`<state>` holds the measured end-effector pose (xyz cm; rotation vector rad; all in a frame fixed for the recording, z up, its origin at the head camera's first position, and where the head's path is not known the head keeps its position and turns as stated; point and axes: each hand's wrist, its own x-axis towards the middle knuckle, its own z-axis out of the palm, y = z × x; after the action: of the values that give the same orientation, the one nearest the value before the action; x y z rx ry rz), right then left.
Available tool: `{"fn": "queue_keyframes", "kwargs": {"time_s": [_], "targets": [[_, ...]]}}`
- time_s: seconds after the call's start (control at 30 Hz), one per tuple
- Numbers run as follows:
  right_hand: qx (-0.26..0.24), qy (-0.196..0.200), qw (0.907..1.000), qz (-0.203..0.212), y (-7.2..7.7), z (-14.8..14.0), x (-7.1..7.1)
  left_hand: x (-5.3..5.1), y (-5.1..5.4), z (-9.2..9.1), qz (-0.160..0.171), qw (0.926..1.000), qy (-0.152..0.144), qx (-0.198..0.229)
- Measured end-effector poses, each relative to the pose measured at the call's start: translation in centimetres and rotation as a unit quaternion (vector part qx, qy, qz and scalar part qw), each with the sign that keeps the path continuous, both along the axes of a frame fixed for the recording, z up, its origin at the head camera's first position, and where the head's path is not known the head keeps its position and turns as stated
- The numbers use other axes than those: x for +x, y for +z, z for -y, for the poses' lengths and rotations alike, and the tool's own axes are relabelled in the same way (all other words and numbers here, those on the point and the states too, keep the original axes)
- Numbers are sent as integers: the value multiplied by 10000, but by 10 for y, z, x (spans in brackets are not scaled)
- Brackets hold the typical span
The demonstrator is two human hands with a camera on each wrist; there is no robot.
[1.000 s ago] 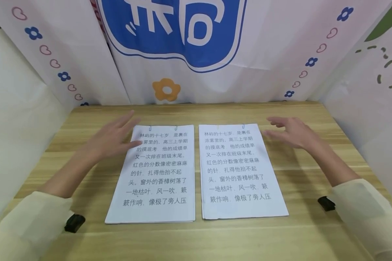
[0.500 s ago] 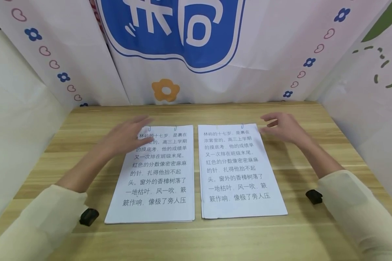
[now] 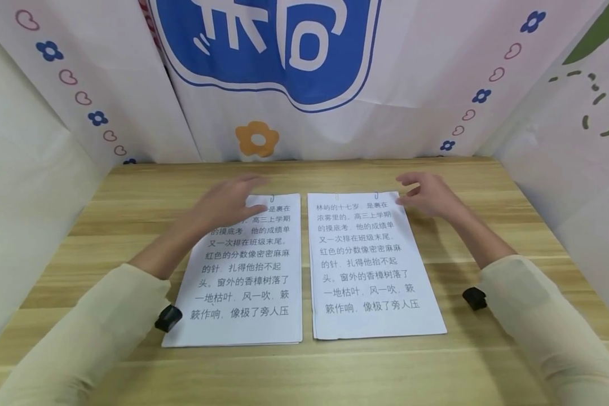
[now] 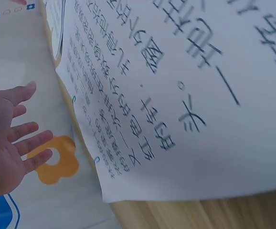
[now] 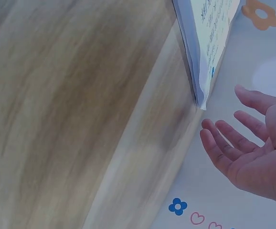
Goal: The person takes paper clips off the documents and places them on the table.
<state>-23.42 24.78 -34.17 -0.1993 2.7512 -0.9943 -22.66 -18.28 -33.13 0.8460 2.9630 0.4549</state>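
Two stacks of printed paper lie side by side on the wooden table. My left hand (image 3: 225, 204) hovers over the top left part of the left stack (image 3: 248, 282), hiding one of its paper clips. The other paper clip (image 3: 272, 198) shows at its top edge. In the left wrist view the left hand (image 4: 9, 138) has its fingers spread and holds nothing. My right hand (image 3: 426, 194) is by the top right corner of the right stack (image 3: 370, 270). Its fingers are loosely bent and grip nothing in the right wrist view. Two paper clips, one being this clip (image 3: 376, 195), sit on that stack's top edge.
The wooden table (image 3: 375, 372) reaches back to a white printed curtain (image 3: 396, 124) with a blue sign and an orange flower (image 3: 257, 139). White sheets hang at both sides. A black strap piece (image 3: 168, 318) is at the left sleeve, another (image 3: 474, 298) at the right.
My left hand has moved right, from the left stack's outer edge to over its top part. My right hand has shifted slightly left toward the right stack's corner. Both stacks stay put.
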Motion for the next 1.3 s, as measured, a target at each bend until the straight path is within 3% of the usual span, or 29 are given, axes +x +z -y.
{"fn": "queue_keyframes", "kwargs": {"time_s": [0.27,0.7,1.3], "targets": [[18,-9,10000,-79,-5,2,-7,-4,-1,-28,389,9991,58,176],[117,-41,9999,-49,-11,11,-16,-13,-7,-69,701,9970,88,308],[321,-54,9994,-73,-16,6,-22,-25,-14,-86,846,9951,64,502]]}}
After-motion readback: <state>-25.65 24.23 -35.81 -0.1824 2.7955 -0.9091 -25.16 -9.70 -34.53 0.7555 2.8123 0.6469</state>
